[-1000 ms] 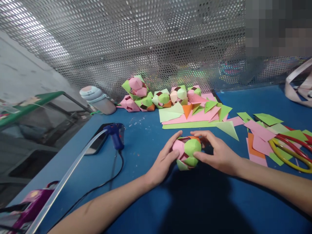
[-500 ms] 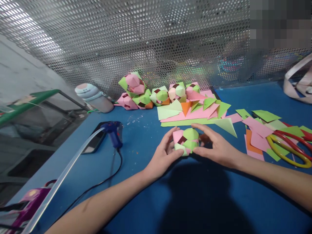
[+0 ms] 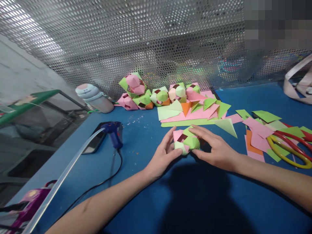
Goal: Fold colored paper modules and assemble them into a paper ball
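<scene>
Between my two hands is a small woven paper ball (image 3: 187, 141) in pink, pale green and bright green, with dark gaps between its strips. My left hand (image 3: 162, 155) grips its left side, thumb at the lower front and fingers behind. On the other side, my right hand (image 3: 216, 148) has its fingertips on the upper right of the ball and its thumb low at the front. Behind the hands lies a pile of pink, green and orange paper pieces (image 3: 195, 112). The ball's underside is hidden.
Several finished paper balls (image 3: 133, 84) stand along the perforated metal screen (image 3: 146, 48). To the left are a blue glue gun (image 3: 114, 135) with a cable, a phone (image 3: 94, 143) and a bottle (image 3: 94, 97). Scissors (image 3: 287, 151) lie on paper scraps (image 3: 263, 131) at right.
The ball has turned slightly, and a green face now bulges toward the lower right. My right fingers have moved left onto its top; my left hand keeps nearly the same place.
</scene>
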A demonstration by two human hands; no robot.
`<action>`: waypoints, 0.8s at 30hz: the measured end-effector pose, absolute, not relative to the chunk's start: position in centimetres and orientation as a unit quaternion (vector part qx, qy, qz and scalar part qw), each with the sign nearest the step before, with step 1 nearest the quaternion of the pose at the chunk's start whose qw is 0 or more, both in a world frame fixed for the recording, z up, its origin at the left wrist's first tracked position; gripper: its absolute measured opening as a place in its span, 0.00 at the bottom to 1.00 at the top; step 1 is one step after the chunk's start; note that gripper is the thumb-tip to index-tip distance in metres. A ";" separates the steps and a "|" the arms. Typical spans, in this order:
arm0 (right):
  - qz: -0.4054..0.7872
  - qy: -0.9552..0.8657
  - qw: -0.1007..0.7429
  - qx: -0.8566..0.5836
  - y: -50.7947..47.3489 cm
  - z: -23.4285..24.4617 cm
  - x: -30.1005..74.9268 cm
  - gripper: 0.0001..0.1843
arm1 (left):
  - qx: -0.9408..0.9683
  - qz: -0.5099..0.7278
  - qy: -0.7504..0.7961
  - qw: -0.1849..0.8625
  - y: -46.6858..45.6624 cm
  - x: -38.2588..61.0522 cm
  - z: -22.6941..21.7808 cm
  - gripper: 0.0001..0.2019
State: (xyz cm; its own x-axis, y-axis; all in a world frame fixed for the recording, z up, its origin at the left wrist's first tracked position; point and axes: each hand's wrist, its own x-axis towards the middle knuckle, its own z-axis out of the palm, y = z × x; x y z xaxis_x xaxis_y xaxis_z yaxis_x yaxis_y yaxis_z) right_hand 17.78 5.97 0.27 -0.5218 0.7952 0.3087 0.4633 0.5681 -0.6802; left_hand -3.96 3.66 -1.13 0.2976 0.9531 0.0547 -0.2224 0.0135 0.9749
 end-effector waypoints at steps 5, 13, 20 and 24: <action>0.273 -0.835 0.295 -0.376 6.0 0.3 17.9 0.34 | 0.495 0.477 0.355 0.633 3.7 -4.0 -1.1 0.35; 0.296 -0.833 0.272 -0.380 6.0 0.6 18.1 0.34 | 0.478 0.475 0.363 0.644 3.6 -4.1 -1.1 0.35; 0.309 -0.834 0.267 -0.371 6.2 0.5 18.2 0.34 | 0.461 0.475 0.365 0.654 3.6 -4.1 -1.0 0.35; 0.318 -0.832 0.264 -0.371 6.3 0.5 18.2 0.34 | 0.463 0.475 0.361 0.656 3.6 -4.0 -1.0 0.35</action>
State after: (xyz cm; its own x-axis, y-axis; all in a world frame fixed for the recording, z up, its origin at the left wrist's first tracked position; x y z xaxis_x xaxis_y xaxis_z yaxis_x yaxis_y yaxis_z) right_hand 18.19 6.30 0.54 -0.5856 0.7847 0.2033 0.4495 0.5231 -0.7241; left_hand -4.00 3.61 -0.97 0.2883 0.9569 -0.0349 -0.2880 0.1215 0.9499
